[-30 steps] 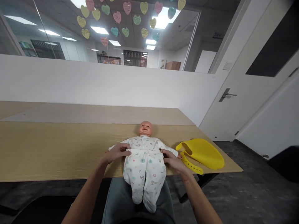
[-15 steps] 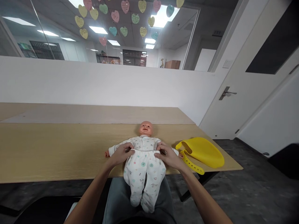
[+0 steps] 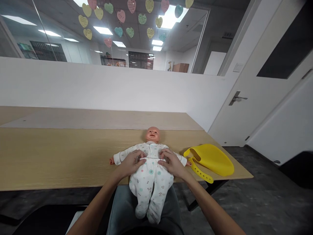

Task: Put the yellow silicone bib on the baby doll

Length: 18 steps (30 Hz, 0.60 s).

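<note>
A baby doll (image 3: 153,134) lies on its back on the light wood table (image 3: 49,156), its head pointing away from me. It wears a white footed sleepsuit (image 3: 150,182) with a pastel print. My left hand (image 3: 129,164) and my right hand (image 3: 172,164) sit on either side of the doll's middle, their fingers gathered on a fold of the suit. A yellow silicone bib (image 3: 210,160) with a holed strap lies on the table to the right, apart from my right hand.
My grey-clad lap sits just below the table's near edge, under the doll's feet. The table's right end drops to a dark floor. Beyond it stand a low white wall, a glass partition with paper hearts (image 3: 132,19), and a white door (image 3: 259,124).
Both hands have slid inward across the doll's middle, closer together than a second ago. The doll and the bib stay in place.
</note>
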Motion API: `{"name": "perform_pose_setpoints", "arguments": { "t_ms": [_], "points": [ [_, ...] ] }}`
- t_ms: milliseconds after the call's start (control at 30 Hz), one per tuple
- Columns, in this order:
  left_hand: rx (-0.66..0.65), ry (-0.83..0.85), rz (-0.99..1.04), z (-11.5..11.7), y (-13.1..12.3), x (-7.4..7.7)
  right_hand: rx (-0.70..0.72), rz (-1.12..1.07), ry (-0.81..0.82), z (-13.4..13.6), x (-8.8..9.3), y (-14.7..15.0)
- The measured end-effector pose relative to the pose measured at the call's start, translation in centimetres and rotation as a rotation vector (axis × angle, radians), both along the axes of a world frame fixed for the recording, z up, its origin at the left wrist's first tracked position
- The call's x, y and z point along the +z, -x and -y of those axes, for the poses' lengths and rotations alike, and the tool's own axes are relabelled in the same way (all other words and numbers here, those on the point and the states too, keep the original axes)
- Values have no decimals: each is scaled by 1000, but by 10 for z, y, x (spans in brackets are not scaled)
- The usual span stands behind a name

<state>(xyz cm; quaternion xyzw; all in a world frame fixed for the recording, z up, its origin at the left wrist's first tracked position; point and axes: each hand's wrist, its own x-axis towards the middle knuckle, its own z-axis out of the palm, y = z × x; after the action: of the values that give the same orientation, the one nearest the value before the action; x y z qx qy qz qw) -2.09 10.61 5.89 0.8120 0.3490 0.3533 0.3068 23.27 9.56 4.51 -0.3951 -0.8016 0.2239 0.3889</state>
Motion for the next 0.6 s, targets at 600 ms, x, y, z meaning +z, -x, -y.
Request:
{"name": "perform_pose_setpoints", "arguments": {
  "t_ms": [600],
  "points": [
    [398, 31, -112, -38, -25, -17, -340, 52, 50, -44, -19, 18]
  ]
}}
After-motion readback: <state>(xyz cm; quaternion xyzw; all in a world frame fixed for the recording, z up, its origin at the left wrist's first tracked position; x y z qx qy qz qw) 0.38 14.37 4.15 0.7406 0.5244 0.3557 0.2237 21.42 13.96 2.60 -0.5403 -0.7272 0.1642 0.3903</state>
